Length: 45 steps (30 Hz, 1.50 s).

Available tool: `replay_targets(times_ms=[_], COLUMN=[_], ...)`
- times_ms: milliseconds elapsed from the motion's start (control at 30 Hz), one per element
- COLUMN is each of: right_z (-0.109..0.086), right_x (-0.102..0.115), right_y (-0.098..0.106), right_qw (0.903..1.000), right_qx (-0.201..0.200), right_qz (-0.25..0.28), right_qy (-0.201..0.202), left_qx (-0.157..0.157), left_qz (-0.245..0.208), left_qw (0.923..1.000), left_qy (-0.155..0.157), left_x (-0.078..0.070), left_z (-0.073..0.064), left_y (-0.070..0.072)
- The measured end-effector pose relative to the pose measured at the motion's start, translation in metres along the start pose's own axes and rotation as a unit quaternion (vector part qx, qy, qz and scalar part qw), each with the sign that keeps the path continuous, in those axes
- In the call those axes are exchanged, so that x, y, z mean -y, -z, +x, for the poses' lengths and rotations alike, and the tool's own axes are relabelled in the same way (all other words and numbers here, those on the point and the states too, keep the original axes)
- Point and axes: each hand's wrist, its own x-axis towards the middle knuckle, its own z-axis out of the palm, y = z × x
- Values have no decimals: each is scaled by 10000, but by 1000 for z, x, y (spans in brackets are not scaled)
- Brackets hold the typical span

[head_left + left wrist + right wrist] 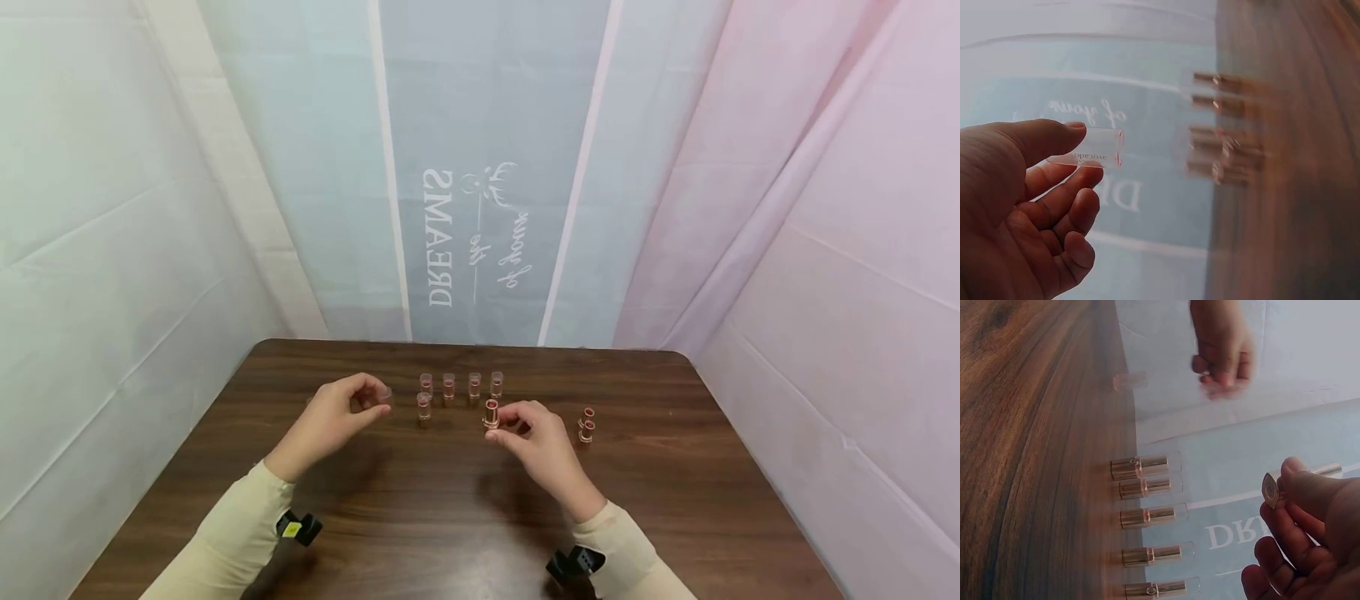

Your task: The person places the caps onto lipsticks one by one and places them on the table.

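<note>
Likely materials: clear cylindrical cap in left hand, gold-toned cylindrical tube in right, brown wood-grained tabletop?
Clear cylindrical cap: probably smooth plastic, maybe glass; backdrop shows through it.
Gold-toned cylindrical tube: looks like polished metal or metallised plastic; bright highlights.
Brown wood-grained tabletop: wood or printed laminate, satin finish; streaked grain, soft reflections.

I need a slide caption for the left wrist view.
Left hand pinching a transparent lettered cap, with blurred lipstick-style tubes beyond.

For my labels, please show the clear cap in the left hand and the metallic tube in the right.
Clear cap [1102, 142]: left wrist view, transparent side wall.
Metallic tube [491, 413]: head view, barrel.
</note>
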Motion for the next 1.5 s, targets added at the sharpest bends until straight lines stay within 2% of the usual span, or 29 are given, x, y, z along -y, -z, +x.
replay_targets(times_ms=[167, 300, 533, 700, 867, 1000, 1500], right_z=[2, 2, 1, 0, 1, 2, 0], right_x=[0, -1, -2, -4, -3, -2, 2], right_y=[-3, -2, -3, -4, -3, -2, -3], right_qw=[9997, 9992, 9995, 9997, 9997, 9996, 9987], right_qx=[-16, -40, 62, 117, 142, 172, 136], right_qz=[3, 117, 149, 147, 155, 173, 407], right_qy=[-231, -382, -272, -177, -104, -112, -272], left_qx=[36, 136, 353, 548, 645, 710, 933], left_qz=[-268, -440, -662, -712, -617, -488, -545], left_qw=[9994, 9977, 9921, 9874, 9853, 9860, 9854], left_qy=[-211, -496, -1005, -1299, -1458, -1425, -1312], left_x=[-28, -53, -93, -109, -116, -115, -107], left_z=[14, 26, 42, 52, 57, 56, 53], left_y=[0, -3, -16, -26, -35, -41, -55])
